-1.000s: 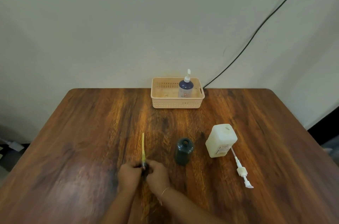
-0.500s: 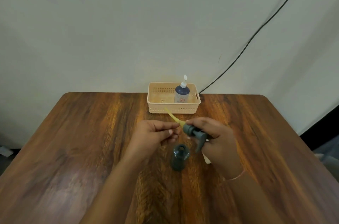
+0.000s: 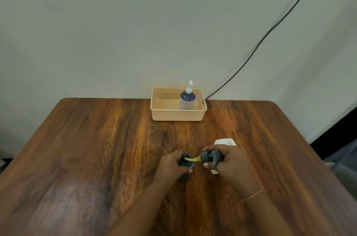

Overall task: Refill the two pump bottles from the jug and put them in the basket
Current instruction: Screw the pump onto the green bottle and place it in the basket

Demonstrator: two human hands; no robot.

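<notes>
Two hands worked close together near the front middle of the table (image 3: 96,148). Our left hand (image 3: 171,165) was wrapped around the dark bottle (image 3: 186,162), holding it upright on the wood, with the fingers curled about its neck so that only the mouth and a little of the body showed. Our right hand (image 3: 229,162) was closed on the grey pump (image 3: 211,157), gripping its head and collar, with a thin bracelet (image 3: 252,195) on the wrist. From the pump a yellow tube (image 3: 193,159) ran leftward and down, its tip sitting in the mouth of the bottle, while the pump collar was apart from the neck, off to the right and tilted.

Just behind our right hand stood the white jug (image 3: 226,142), mostly hidden; only its top and a bit of its lower edge under the fingers could be seen. We could not tell whether its cap was on.

At the far edge of the table, against the wall (image 3: 116,33), sat the peach basket (image 3: 176,115). Inside it, toward the right, a blue bottle (image 3: 187,100) with a white pump stood upright. A black cable (image 3: 270,31) ran down the wall to a spot just right of the basket.
</notes>
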